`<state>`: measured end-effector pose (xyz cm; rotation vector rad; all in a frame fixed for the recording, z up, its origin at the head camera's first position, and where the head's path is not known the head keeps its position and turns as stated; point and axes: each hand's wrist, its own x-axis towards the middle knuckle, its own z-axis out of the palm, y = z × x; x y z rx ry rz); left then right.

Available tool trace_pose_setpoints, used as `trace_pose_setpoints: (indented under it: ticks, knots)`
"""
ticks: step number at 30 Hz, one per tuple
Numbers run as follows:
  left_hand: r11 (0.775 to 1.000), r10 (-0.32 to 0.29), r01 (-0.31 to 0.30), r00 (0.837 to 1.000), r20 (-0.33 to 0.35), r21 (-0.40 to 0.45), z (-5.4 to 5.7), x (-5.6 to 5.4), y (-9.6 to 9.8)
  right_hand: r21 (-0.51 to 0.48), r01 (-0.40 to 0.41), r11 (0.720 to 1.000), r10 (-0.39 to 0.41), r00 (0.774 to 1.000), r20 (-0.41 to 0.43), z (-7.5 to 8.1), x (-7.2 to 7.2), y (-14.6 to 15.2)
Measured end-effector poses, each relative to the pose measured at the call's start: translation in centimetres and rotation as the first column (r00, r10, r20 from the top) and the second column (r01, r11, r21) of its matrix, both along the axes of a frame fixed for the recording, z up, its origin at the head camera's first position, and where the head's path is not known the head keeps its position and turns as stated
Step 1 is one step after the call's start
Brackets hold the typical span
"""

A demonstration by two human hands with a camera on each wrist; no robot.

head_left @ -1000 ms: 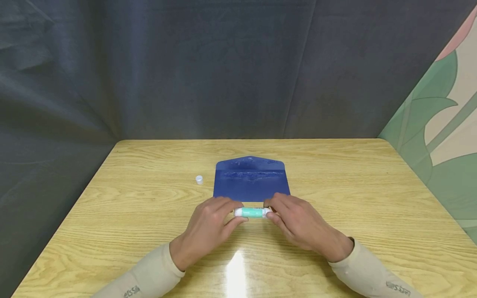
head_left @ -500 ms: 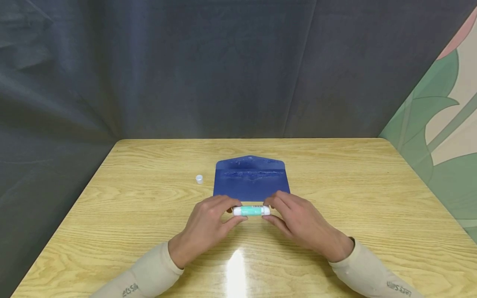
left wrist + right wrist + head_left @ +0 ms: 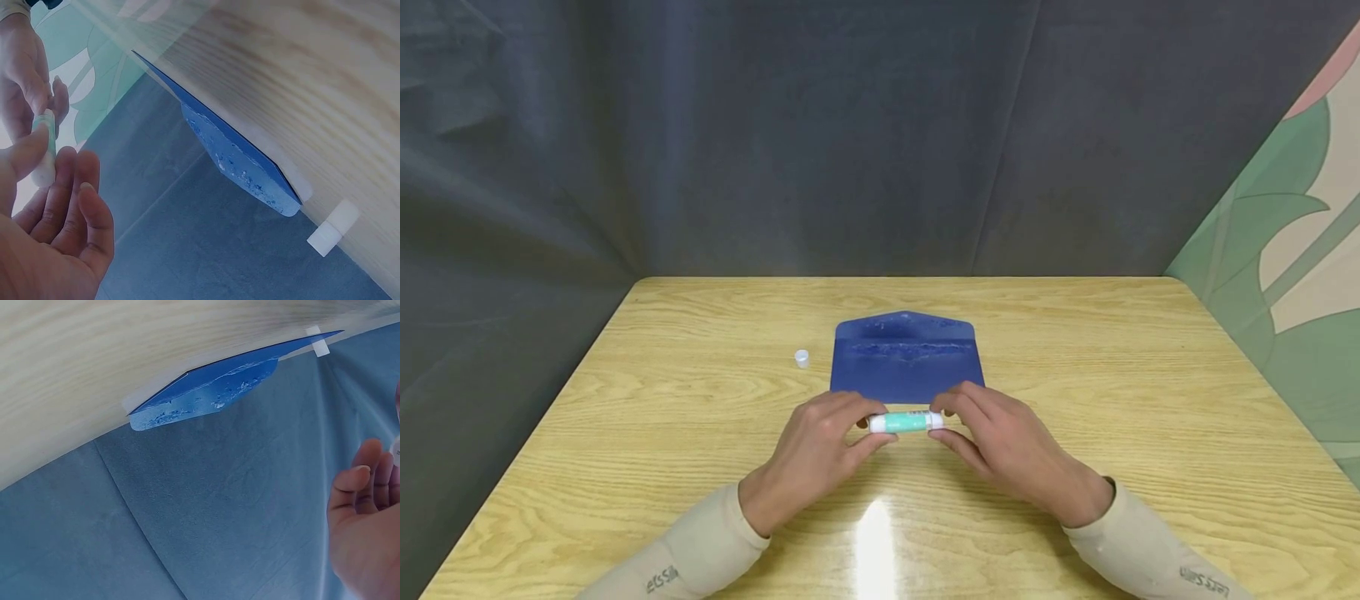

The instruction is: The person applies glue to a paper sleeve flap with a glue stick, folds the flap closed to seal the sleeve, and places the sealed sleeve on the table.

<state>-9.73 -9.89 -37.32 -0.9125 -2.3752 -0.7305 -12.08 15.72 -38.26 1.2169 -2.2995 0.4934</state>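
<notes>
In the head view a glue stick [image 3: 906, 422], white with a teal label, lies level between both hands in front of a blue envelope. My left hand [image 3: 820, 437] pinches its left end between thumb and fingers. The thumb and fingers of my right hand [image 3: 1000, 437] are at the white right end. Beyond them the envelope [image 3: 906, 375] lies on the table, its flap [image 3: 904, 325] folded open away from me. Whitish smears show on the flap and along a band below it. The left wrist view shows the glue stick [image 3: 45, 147] between both hands.
A small white cap [image 3: 802, 359] stands on the wooden table [image 3: 685, 400], left of the envelope. Dark cloth [image 3: 820, 142] hangs behind the table and on the left. A leaf-patterned surface [image 3: 1307, 275] is at the right.
The right thumb and fingers have shifted on the glue stick's right end, and more of that white end shows. The stick has risen slightly in the view. The envelope and cap stay put.
</notes>
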Motion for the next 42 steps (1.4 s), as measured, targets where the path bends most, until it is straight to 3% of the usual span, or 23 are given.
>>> trace_pose_setpoints:
  ticks: [15,30,42]
  knots:
    - [1.000,0.006,-0.006,1.000,-0.021,0.002,-0.02,-0.16,-0.04,0.002,-0.006,1.000,0.006,1.000,-0.008,-0.03,-0.09,0.12]
    - [0.999,-0.008,0.005,0.996,-0.085,-0.037,-0.15,-0.10,0.17,0.019,-0.048,0.999,0.049,0.994,-0.098,-0.41,-0.33,-0.08]
    - [1.000,-0.022,0.020,0.998,-0.067,-0.021,-0.13,-0.02,0.07,0.023,-0.043,0.999,0.044,0.998,-0.047,-0.44,-0.29,-0.03]
